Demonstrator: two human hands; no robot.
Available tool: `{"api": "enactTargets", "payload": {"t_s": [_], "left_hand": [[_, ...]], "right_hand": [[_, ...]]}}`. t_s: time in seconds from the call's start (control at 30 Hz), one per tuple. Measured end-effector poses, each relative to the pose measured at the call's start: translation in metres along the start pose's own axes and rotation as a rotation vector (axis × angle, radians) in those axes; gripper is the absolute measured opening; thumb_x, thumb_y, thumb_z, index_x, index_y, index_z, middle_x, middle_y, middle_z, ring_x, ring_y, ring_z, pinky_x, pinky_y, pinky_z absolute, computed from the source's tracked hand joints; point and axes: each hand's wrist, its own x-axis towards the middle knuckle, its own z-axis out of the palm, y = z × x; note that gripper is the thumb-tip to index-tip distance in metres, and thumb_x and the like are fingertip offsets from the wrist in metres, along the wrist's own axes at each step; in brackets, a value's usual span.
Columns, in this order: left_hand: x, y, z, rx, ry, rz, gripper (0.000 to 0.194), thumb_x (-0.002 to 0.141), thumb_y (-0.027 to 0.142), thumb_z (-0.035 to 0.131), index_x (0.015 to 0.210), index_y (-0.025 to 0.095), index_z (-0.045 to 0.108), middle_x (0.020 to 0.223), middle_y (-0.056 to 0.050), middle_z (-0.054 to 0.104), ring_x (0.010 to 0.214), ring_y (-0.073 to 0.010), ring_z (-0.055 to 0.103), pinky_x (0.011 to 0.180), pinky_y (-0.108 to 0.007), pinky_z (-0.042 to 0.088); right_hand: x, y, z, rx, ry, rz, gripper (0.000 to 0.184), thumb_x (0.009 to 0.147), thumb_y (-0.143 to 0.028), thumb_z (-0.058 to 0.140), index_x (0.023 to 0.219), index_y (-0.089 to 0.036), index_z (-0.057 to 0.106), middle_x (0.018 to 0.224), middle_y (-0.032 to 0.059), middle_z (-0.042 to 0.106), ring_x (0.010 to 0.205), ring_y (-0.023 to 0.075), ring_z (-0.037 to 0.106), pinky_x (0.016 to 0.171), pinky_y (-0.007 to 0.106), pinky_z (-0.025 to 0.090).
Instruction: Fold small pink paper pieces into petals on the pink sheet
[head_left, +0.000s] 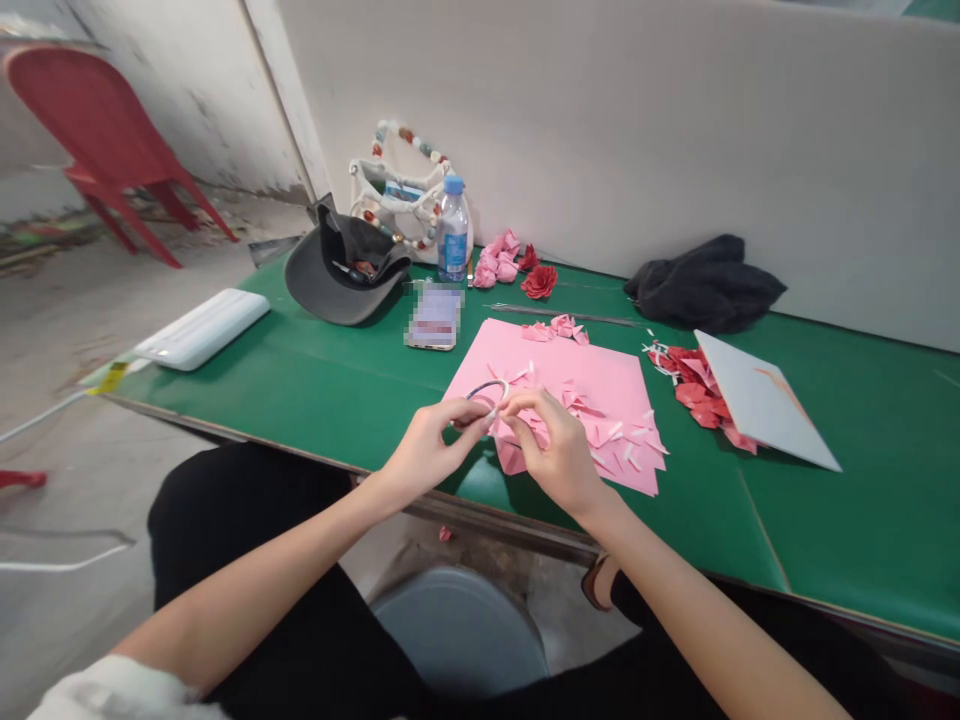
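Observation:
Over the pink paper sheet [600, 372], my two hands meet fingertip to fingertip. My left hand [439, 440] is closed on a narrow ring [491, 385] that looks like a thin roll of tape. Right beside it, my right hand [551, 440] pinches at the ring's near side, thumb and forefinger together; whatever lies between these fingertips is too small to make out. Cut pink paper pieces [581, 400] with small white strips lie scattered on the sheet around and behind my right hand. Folded pink pieces [559, 328] rest at its far edge.
On the green table [862, 520] stand a water bottle [452, 235], a dark cap [349, 265], a phone [435, 316] and a beaded bag [397, 190]. Paper flowers [540, 282] lie behind. Red petals [697, 390], a white card [765, 400] and black cloth [709, 285] sit right.

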Motion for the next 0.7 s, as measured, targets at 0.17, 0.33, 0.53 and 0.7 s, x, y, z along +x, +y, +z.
{"api": "enactTargets", "payload": {"t_s": [0.17, 0.33, 0.53, 0.7], "left_hand": [[-0.0002, 0.0025, -0.0012, -0.004, -0.015, 0.005, 0.019, 0.086, 0.03, 0.056, 0.089, 0.015, 0.067, 0.085, -0.005, 0.07, 0.077, -0.0154, 0.063, 0.072, -0.025, 0.049], [0.0, 0.0032, -0.0019, 0.032, -0.012, 0.001, 0.02, 0.087, 0.03, 0.055, 0.088, 0.016, 0.068, 0.084, -0.004, 0.07, 0.074, -0.0145, 0.061, 0.066, -0.023, 0.047], [-0.0007, 0.0032, -0.0013, 0.042, -0.002, 0.033, 0.019, 0.087, 0.03, 0.054, 0.09, 0.017, 0.068, 0.088, -0.005, 0.07, 0.077, -0.0155, 0.063, 0.067, -0.024, 0.048], [0.0005, 0.0019, -0.0033, 0.065, 0.011, 0.061, 0.017, 0.085, 0.027, 0.056, 0.086, 0.016, 0.07, 0.083, -0.005, 0.071, 0.076, -0.0162, 0.064, 0.07, -0.025, 0.049]], "right_hand": [[-0.0005, -0.0032, -0.0014, 0.049, 0.015, 0.028, 0.007, 0.087, -0.017, 0.053, 0.091, -0.021, 0.057, 0.092, 0.0043, 0.065, 0.092, 0.0183, 0.061, 0.084, 0.035, 0.048], [-0.0006, -0.005, -0.0021, 0.113, 0.022, 0.055, 0.014, 0.089, -0.018, 0.051, 0.102, -0.021, 0.056, 0.096, 0.0045, 0.067, 0.093, 0.0173, 0.064, 0.085, 0.034, 0.05], [0.0004, -0.0003, 0.001, 0.067, 0.055, 0.055, 0.016, 0.082, -0.017, 0.061, 0.097, -0.022, 0.057, 0.09, 0.0021, 0.068, 0.089, 0.0176, 0.065, 0.085, 0.034, 0.051], [-0.0024, 0.0017, 0.0035, -0.001, 0.064, 0.005, 0.014, 0.084, -0.014, 0.056, 0.095, -0.023, 0.056, 0.087, 0.0023, 0.067, 0.086, 0.0178, 0.064, 0.081, 0.035, 0.052]]}}
